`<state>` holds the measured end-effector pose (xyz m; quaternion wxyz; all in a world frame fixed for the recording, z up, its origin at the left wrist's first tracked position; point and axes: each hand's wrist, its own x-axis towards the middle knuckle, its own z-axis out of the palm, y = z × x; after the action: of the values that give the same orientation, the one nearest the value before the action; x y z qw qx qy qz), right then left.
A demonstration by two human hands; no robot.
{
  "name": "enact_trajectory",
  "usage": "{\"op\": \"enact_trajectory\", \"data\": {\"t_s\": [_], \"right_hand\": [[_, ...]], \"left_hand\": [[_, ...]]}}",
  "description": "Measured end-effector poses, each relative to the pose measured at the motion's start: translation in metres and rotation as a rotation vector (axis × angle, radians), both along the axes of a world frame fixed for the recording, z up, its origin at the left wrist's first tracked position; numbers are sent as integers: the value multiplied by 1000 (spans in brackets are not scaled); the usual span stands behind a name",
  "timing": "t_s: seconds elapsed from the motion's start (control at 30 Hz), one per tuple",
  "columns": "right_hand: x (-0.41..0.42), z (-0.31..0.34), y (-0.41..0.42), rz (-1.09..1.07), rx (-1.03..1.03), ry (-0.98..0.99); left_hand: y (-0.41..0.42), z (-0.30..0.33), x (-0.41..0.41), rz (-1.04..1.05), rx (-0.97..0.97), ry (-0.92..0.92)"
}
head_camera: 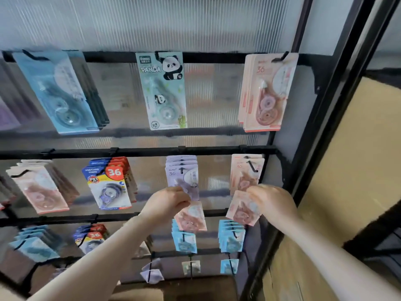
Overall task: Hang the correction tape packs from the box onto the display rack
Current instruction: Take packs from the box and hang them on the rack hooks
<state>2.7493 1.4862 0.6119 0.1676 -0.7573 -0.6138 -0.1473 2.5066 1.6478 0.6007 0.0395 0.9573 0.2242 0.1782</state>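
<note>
- Your left hand [167, 203] is raised in front of the display rack [152, 151], fingers curled around the top of a pink correction tape pack [192, 218]; the pack hangs below the hand, tilted.
- Your right hand [271, 203] pinches the upper edge of a second pink pack [243, 210], which hangs tilted to the left of the hand.
- The second pack sits just below the pink packs already on the hook [251, 166] at the right end of the middle rail; whether it touches them cannot be told.
- Just above your left hand, a stack of lilac packs [181, 170] hangs from the same rail.
- Further left on that rail hang blue-and-red packs marked "36" [108, 183].
- The top rail carries a panda pack [162, 90], a blue pack [56, 92] and pink packs [268, 92].
- Below your hands, light-blue packs [184, 241] hang on the lower rail.
- The cardboard box [173, 288] sits at the bottom edge of the view, between your forearms.
</note>
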Motion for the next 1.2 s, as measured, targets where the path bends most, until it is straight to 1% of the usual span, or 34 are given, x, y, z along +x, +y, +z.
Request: {"op": "enact_trajectory", "data": {"t_s": [0.13,0.27,0.53,0.67,0.77,0.97,1.2], "right_hand": [[-4,27,-2,38,18,23],[0,40,0,38,33,-20],[11,59,6,43,-23,68],[24,59,9,31,-34,175],[29,57,12,60,-50,232],[32,59,15,114,-112,258],[41,60,21,143,-158,303]], "left_hand": [[-3,16,3,37,-3,24],[-3,26,3,51,-6,1],[-2,31,7,0,32,-41],[-2,39,9,36,29,44],[-1,44,10,58,-6,44],[6,48,7,50,-58,116],[5,50,21,45,-45,154]]}}
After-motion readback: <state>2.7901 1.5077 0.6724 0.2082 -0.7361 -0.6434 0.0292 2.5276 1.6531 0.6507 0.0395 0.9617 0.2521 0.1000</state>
